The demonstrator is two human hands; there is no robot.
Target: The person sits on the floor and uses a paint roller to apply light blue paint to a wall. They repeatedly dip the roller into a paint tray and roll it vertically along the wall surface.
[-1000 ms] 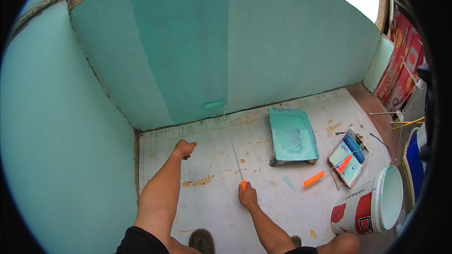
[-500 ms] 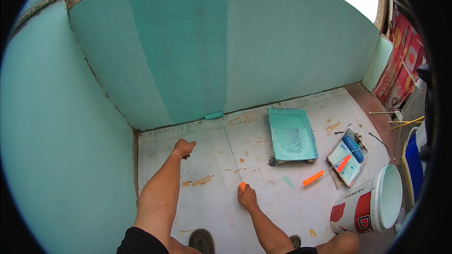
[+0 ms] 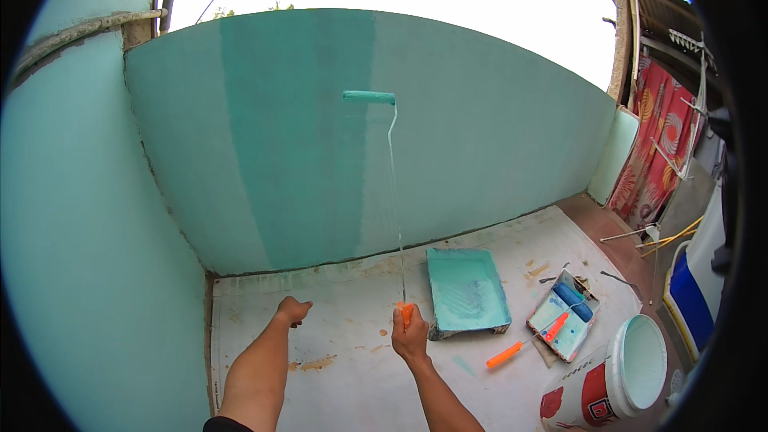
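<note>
A long-handled paint roller point(image 3: 369, 98) is in my right hand point(image 3: 410, 334), whose fingers wrap round its orange grip. Its teal sleeve lies level at the front of the wall point(image 3: 480, 112), across the right edge of a darker wet-looking band point(image 3: 296, 144). My left hand point(image 3: 295, 311) hangs over the sheet with its fingers curled in, and nothing shows in it. To the right of my right hand stands a paint tray point(image 3: 468, 288) with light teal paint in its ribbed well.
A whitish floor sheet point(image 3: 336, 388) with brown stains runs along the wall. Farther right are a small tray point(image 3: 588, 312), a blue roller point(image 3: 573, 302), orange-handled tools point(image 3: 504, 354) and a white-and-red bucket point(image 3: 636, 364). A red patterned cloth point(image 3: 656, 136) hangs at the far right.
The roller has gone from the foot of the wall to high up on it, and my right hand has risen with it. The view has tilted upward. My left hand remains curled.
</note>
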